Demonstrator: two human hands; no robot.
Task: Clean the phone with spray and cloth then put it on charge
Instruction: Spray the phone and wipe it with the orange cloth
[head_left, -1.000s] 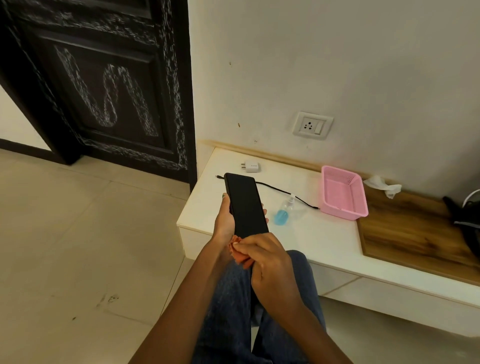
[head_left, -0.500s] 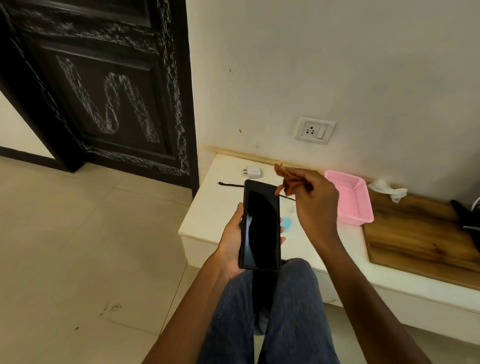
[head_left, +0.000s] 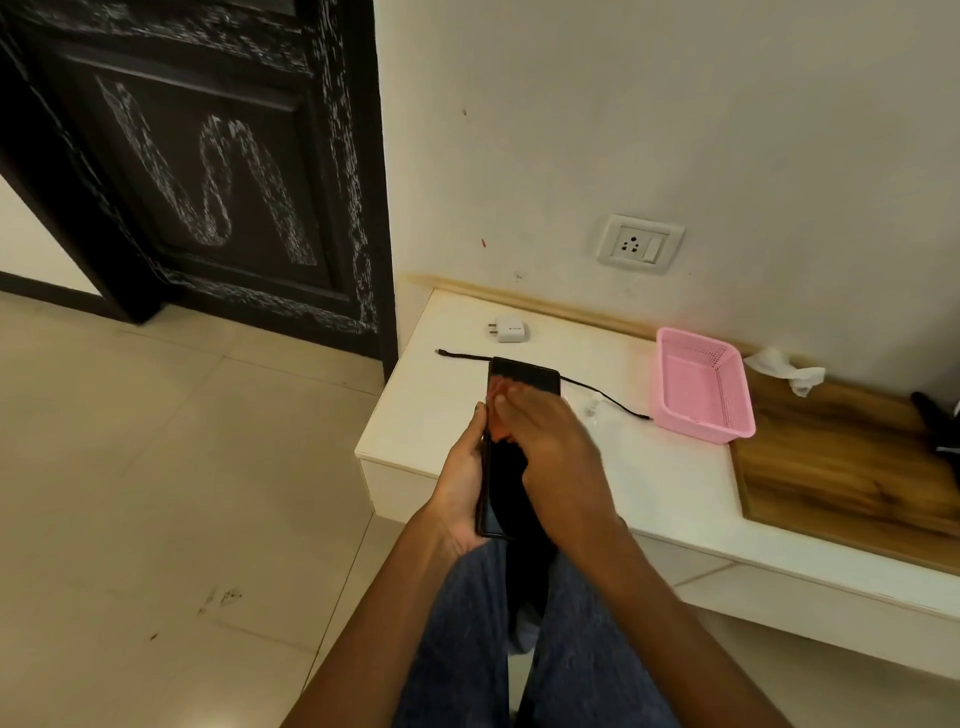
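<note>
My left hand (head_left: 460, 488) holds a black phone (head_left: 506, 467) upright over my lap, screen toward me. My right hand (head_left: 550, 447) lies across the upper half of the screen and presses an orange cloth (head_left: 500, 410) against the glass; only a blurred strip of the cloth shows under the fingers. On the white ledge (head_left: 675, 483) behind lie a black charging cable (head_left: 602, 397) and a white plug adapter (head_left: 509, 330). A wall socket (head_left: 639, 244) sits above the ledge. The spray bottle is mostly hidden behind my right hand.
A pink plastic basket (head_left: 704, 387) stands on the ledge to the right of the cable. Beyond it lies a crumpled white tissue (head_left: 784, 366) on a wooden panel (head_left: 852, 467). A dark door (head_left: 208, 171) is at the left, with tiled floor (head_left: 156, 493) below.
My right hand came down from above the phone's top edge with the cloth and now lies on the screen. The phone stays in my left hand.
</note>
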